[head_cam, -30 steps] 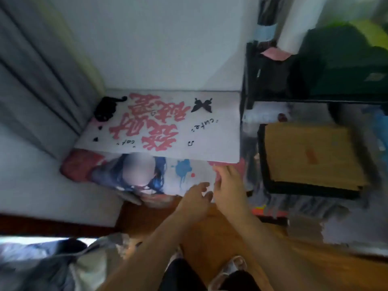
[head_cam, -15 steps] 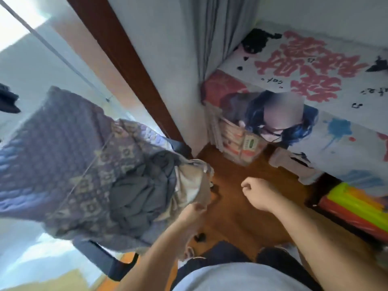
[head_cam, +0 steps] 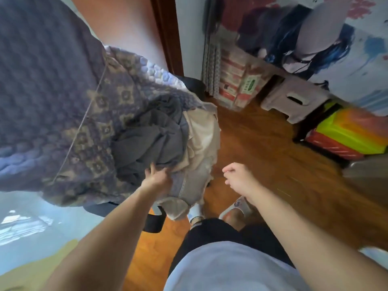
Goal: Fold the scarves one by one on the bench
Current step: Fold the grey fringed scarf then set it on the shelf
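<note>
my left fingers (head_cam: pixel 151 167) buried in grey scarf (head_cam: pixel 151 139), cannot tell if pinching, beige scarf (head_cam: pixel 201 135) just right of them, my right fingers (head_cam: pixel 227 170) loosely curled, holding nothing

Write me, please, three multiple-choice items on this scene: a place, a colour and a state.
1. The left hand is at: A the scarf pile; B the stool; C the floor.
2. The scarf at its fingers is: A red; B dark grey; C green.
3. The right hand holds: A a scarf; B a slipper; C nothing.
Key: 1 A, its fingers touch the heaped cloth; 2 B, grey folds meet the fingertips; 3 C, its curled fingers are empty.
</note>
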`<move>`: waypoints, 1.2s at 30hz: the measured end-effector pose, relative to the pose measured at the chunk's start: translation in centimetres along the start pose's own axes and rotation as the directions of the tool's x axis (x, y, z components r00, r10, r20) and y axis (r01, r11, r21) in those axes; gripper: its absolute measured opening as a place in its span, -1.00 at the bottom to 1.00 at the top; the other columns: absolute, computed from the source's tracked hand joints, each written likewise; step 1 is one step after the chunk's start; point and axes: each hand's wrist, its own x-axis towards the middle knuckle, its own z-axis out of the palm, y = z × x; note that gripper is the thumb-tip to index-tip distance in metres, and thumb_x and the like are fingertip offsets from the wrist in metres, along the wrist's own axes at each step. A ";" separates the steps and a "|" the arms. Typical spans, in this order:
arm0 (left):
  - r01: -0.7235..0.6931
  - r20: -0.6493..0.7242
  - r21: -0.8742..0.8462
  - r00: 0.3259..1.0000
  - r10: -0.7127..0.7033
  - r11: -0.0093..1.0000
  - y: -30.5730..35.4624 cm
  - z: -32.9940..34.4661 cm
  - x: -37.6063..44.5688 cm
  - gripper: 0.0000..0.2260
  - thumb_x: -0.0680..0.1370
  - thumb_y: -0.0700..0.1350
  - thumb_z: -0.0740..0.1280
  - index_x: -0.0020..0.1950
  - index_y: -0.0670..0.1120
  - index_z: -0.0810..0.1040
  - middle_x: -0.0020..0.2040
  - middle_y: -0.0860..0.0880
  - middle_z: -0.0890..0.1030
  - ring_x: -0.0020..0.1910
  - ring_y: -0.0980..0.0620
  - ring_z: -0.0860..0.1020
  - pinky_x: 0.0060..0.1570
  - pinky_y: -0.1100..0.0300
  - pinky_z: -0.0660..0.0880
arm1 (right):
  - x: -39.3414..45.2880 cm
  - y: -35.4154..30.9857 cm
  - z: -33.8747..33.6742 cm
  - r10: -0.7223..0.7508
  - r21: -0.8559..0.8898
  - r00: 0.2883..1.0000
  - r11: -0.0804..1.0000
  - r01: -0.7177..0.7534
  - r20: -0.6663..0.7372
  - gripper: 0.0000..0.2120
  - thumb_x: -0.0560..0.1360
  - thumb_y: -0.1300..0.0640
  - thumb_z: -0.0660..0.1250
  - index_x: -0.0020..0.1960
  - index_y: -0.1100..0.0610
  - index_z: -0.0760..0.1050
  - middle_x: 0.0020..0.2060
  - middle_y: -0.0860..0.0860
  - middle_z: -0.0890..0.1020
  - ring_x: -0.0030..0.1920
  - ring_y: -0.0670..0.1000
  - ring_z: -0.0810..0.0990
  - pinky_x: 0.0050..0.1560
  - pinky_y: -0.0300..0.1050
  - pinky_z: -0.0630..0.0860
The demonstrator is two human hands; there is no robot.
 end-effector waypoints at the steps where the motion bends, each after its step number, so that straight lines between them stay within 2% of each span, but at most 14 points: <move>1: -0.012 0.017 0.049 1.000 0.011 0.999 -0.7 -0.1 0.9 -0.52 0.62 0.02 0.08 0.48 0.45 0.20 0.58 -0.12 -0.05 0.49 -0.30 0.05 0.45 -0.15 0.27 | -0.1 0.2 0.0 0.019 -0.008 1.000 1.000 -0.019 -0.017 -0.77 0.61 0.22 0.19 0.16 0.12 0.59 0.10 0.09 0.64 0.12 0.11 0.62 0.11 0.00 0.56; 4: -0.049 0.026 0.167 0.999 0.046 0.985 -2.4 -0.5 3.0 -0.59 0.60 0.11 0.10 0.43 0.42 0.27 0.60 -0.06 -0.12 0.54 -0.24 -0.05 0.41 -0.16 0.32 | -0.5 0.5 0.8 0.089 -0.005 0.996 0.996 -0.089 0.020 -0.80 0.63 0.21 0.18 0.13 0.11 0.57 0.02 0.08 0.65 -0.01 0.06 0.65 0.00 -0.07 0.59; 7: -0.033 0.016 0.316 0.999 0.029 0.948 -4.0 -0.9 4.4 -0.50 0.59 0.03 0.17 0.54 0.26 0.21 0.62 -0.08 -0.16 0.58 -0.22 -0.07 0.43 -0.16 0.28 | -0.7 0.0 2.3 0.122 0.071 0.992 0.990 -0.123 0.019 -0.79 0.63 0.22 0.16 0.11 0.15 0.56 -0.01 0.10 0.66 -0.14 0.00 0.63 -0.03 -0.10 0.59; 9: -0.058 -0.030 0.439 0.996 0.079 0.897 -5.2 -0.7 4.6 -0.40 0.56 -0.01 0.24 0.59 0.02 0.17 0.61 -0.12 -0.06 0.56 -0.21 0.04 0.47 -0.12 0.24 | -1.4 -0.2 3.4 0.154 0.117 0.988 0.981 -0.156 0.024 -0.78 0.63 0.22 0.16 0.12 0.17 0.57 -0.02 0.11 0.66 -0.16 0.00 0.60 -0.09 -0.13 0.57; 12: -0.080 -0.144 0.413 0.978 0.152 0.907 -6.3 -0.4 4.1 -0.39 0.53 -0.07 0.25 0.56 -0.16 0.20 0.54 -0.10 0.20 0.52 -0.14 0.18 0.49 -0.07 0.20 | -2.9 -0.6 4.5 0.171 0.137 0.980 0.973 -0.184 0.100 -0.77 0.66 0.21 0.16 0.21 0.19 0.54 -0.04 0.05 0.63 -0.17 -0.06 0.60 -0.33 -0.34 0.51; 13: -0.092 -0.150 0.411 0.974 0.167 0.907 -6.4 -0.4 3.9 -0.42 0.53 -0.08 0.26 0.54 -0.15 0.24 0.51 -0.09 0.24 0.53 -0.13 0.19 0.50 -0.06 0.20 | -3.5 -0.8 4.7 0.170 0.117 0.977 0.976 -0.186 0.128 -0.76 0.67 0.20 0.16 0.23 0.21 0.53 0.01 0.08 0.63 -0.14 -0.05 0.62 -0.33 -0.34 0.55; 15: -0.164 -0.092 0.450 0.969 0.228 0.878 -6.6 -0.5 3.4 -0.47 0.53 -0.08 0.25 0.53 -0.06 0.33 0.51 -0.09 0.26 0.56 -0.14 0.14 0.52 -0.04 0.15 | -4.1 -1.2 4.9 0.161 0.065 0.977 0.983 -0.171 0.138 -0.72 0.66 0.22 0.13 0.26 0.31 0.51 0.16 0.22 0.62 0.06 0.14 0.65 -0.02 -0.06 0.64; 17: -0.218 -0.033 0.476 0.964 0.265 0.852 -7.3 0.0 3.2 -0.47 0.53 -0.06 0.24 0.53 0.09 0.36 0.54 -0.09 0.17 0.57 -0.16 0.06 0.53 -0.03 0.10 | -4.3 -1.3 5.3 0.149 0.033 0.981 0.987 -0.154 0.127 -0.70 0.64 0.24 0.11 0.26 0.36 0.49 0.21 0.29 0.57 0.14 0.23 0.63 0.17 0.09 0.56; 20: -0.179 0.006 0.451 0.980 0.198 0.874 -8.6 0.4 3.5 -0.48 0.55 -0.01 0.25 0.52 0.22 0.32 0.59 -0.08 -0.04 0.59 -0.18 -0.07 0.54 -0.07 0.09 | -4.2 -1.7 6.2 0.138 0.063 0.984 0.987 -0.146 0.117 -0.73 0.62 0.23 0.13 0.17 0.28 0.56 0.12 0.23 0.63 -0.07 0.07 0.63 -0.04 -0.11 0.59; 23: -0.140 0.042 0.506 0.990 0.137 0.851 -9.0 0.6 4.0 -0.49 0.59 -0.04 0.19 0.56 0.11 0.29 0.64 -0.09 -0.17 0.61 -0.17 -0.19 0.55 -0.10 0.02 | -4.1 -1.9 6.6 0.143 0.098 0.983 0.983 -0.155 0.120 -0.75 0.63 0.20 0.14 0.16 0.16 0.57 0.06 0.12 0.65 -0.09 0.00 0.63 -0.08 -0.18 0.57; 27: -0.151 -0.040 0.455 0.981 0.189 0.878 -8.8 0.9 3.9 -0.38 0.61 -0.08 0.15 0.65 -0.09 0.03 0.66 -0.02 -0.04 0.63 -0.15 -0.13 0.56 -0.11 0.00 | -4.5 -1.7 6.4 0.153 0.115 0.982 0.979 -0.165 0.108 -0.76 0.65 0.19 0.14 0.19 0.12 0.55 0.07 0.04 0.64 0.02 0.00 0.66 -0.08 -0.22 0.59; 29: -0.168 -0.040 0.487 0.976 0.214 0.857 -9.1 0.9 3.7 -0.42 0.61 -0.05 0.16 0.63 0.01 0.12 0.66 -0.05 -0.08 0.62 -0.18 -0.16 0.57 -0.14 -0.05 | -4.7 -1.6 6.1 0.164 0.098 0.982 0.980 -0.173 0.091 -0.76 0.66 0.18 0.14 0.20 0.11 0.55 0.09 0.04 0.65 0.04 -0.01 0.66 -0.04 -0.19 0.60; 32: -0.151 0.001 0.611 0.982 0.191 0.777 -9.8 0.2 3.8 -0.55 0.62 0.06 0.16 0.53 0.17 0.34 0.64 -0.16 -0.25 0.60 -0.28 -0.27 0.56 -0.19 -0.17 | -4.9 -1.4 5.9 0.163 0.101 0.984 0.980 -0.170 0.074 -0.76 0.66 0.18 0.13 0.21 0.09 0.54 0.10 0.03 0.65 0.02 -0.03 0.65 -0.18 -0.28 0.53; 36: -0.107 -0.052 0.653 0.981 0.185 0.750 -10.4 -0.6 5.1 -0.48 0.63 0.04 0.11 0.61 0.04 0.19 0.66 -0.12 -0.13 0.60 -0.28 -0.26 0.56 -0.22 -0.18 | -4.9 -1.2 6.3 0.150 0.115 0.987 0.981 -0.156 0.061 -0.76 0.66 0.18 0.13 0.22 0.10 0.54 0.10 0.04 0.65 0.01 -0.03 0.66 -0.24 -0.33 0.51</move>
